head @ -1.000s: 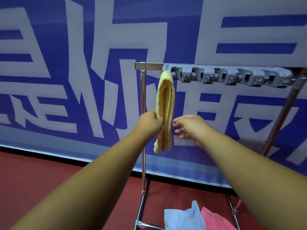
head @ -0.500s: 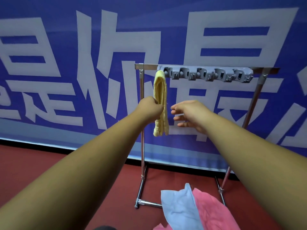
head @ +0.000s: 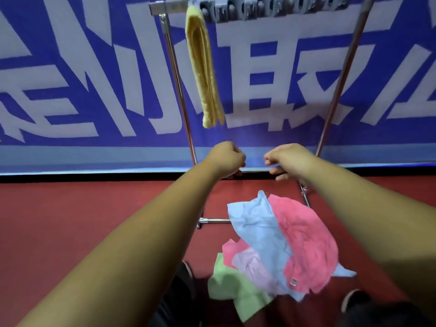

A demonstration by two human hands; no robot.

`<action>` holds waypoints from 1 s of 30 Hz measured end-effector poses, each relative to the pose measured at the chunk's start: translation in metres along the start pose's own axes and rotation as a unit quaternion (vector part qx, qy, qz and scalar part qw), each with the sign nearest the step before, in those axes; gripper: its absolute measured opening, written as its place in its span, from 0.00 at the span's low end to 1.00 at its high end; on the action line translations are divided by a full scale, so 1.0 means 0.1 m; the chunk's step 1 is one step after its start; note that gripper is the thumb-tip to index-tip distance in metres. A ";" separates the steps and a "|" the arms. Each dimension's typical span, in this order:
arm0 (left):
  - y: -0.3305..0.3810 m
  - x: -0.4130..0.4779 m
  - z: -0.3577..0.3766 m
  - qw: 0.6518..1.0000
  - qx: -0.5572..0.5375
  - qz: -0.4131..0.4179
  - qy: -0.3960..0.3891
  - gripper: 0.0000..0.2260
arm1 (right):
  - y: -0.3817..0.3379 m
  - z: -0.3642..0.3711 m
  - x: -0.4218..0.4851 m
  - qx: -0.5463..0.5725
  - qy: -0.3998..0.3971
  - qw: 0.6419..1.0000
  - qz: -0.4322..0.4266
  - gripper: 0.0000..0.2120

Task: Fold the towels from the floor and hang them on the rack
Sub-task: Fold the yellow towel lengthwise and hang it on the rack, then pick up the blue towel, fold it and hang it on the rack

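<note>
One towel is done. Head view: yellow towel (head: pixel 203 67), folded into a narrow multi-layer strip of nubby terry, hangs over the rack (head: pixel 165 7) top bar at its L end, beside the grey clip strip (head: pixel 271 8). Both hands, at the towel 1 s ago, are now off it and lower. L hand (head: pixel 226 159): fingers curled tight, holding nothing. R hand (head: pixel 287 159): fingers loosely curled, empty. Likely next step: pick from the floor pile. Blue towel (head: pixel 257 227), pink towel (head: pixel 304 241), lilac towel (head: pixel 254 265) and green towel (head: pixel 233 289) lie soft, crumpled and overlapping on the red floor (head: pixel 70 220).
</note>
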State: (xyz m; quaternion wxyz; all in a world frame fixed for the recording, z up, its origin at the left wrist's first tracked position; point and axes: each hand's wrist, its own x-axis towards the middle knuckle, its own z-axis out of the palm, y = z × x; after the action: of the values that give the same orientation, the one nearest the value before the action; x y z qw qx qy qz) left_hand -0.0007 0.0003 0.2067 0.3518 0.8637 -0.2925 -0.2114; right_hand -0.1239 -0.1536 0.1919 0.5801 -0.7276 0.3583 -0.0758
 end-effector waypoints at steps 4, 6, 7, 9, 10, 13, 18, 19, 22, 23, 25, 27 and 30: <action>-0.41 0.06 0.58 0.998 -0.008 -0.039 -0.058 0.11 | 0.68 0.03 0.15 -0.028 -0.008 0.998 0.052 0.05; -0.63 0.12 0.86 0.995 -0.009 -0.056 -0.084 0.11 | 1.01 0.07 0.22 -0.038 -0.023 0.996 0.084 0.03; -0.74 0.16 0.99 0.993 -0.007 -0.063 -0.097 0.11 | 1.18 0.09 0.25 -0.037 -0.033 0.994 0.100 0.02; -0.95 0.24 1.24 0.989 -0.005 -0.082 -0.121 0.11 | 1.51 0.15 0.36 -0.035 -0.049 0.989 0.134 0.02; -1.06 0.29 1.36 0.987 -0.007 -0.092 -0.134 0.11 | 1.67 0.18 0.42 -0.036 -0.054 0.987 0.150 0.04; -1.38 0.42 1.69 0.979 -0.014 -0.123 -0.162 0.10 | 2.09 0.28 0.54 -0.029 -0.066 0.977 0.198 0.08; -1.97 0.64 2.23 0.957 0.064 -0.162 -0.231 0.13 | 2.71 0.55 0.71 -0.005 -0.090 0.960 0.265 0.06; -2.08 0.68 2.31 0.949 0.089 -0.163 -0.254 0.13 | 2.83 0.61 0.73 -0.004 -0.093 0.955 0.281 0.03; -2.43 0.78 2.56 0.927 0.129 -0.184 -0.301 0.13 | 3.21 0.80 0.78 -0.013 -0.104 0.940 0.324 0.09; -2.54 0.80 2.64 0.921 0.146 -0.193 -0.305 0.12 | 3.32 0.85 0.78 -0.017 -0.107 0.937 0.332 0.09; -2.75 0.81 2.79 0.908 0.208 -0.182 -0.314 0.12 | 3.52 0.93 0.80 -0.028 -0.111 0.930 0.349 0.09; -2.93 0.79 2.94 0.893 0.277 -0.154 -0.318 0.09 | 3.72 1.01 0.85 -0.029 -0.112 0.926 0.359 0.11; -3.14 0.72 3.18 0.873 0.327 -0.146 -0.331 0.15 | 4.02 1.13 0.93 -0.051 -0.101 0.928 0.355 0.10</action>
State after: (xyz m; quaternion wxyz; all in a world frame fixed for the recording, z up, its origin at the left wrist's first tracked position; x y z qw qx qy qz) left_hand -0.0169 -0.0181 -0.2453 -0.1029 0.8417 -0.3151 -0.4262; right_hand -0.1703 -0.1495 -0.2333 0.5641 -0.5857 0.5356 0.2276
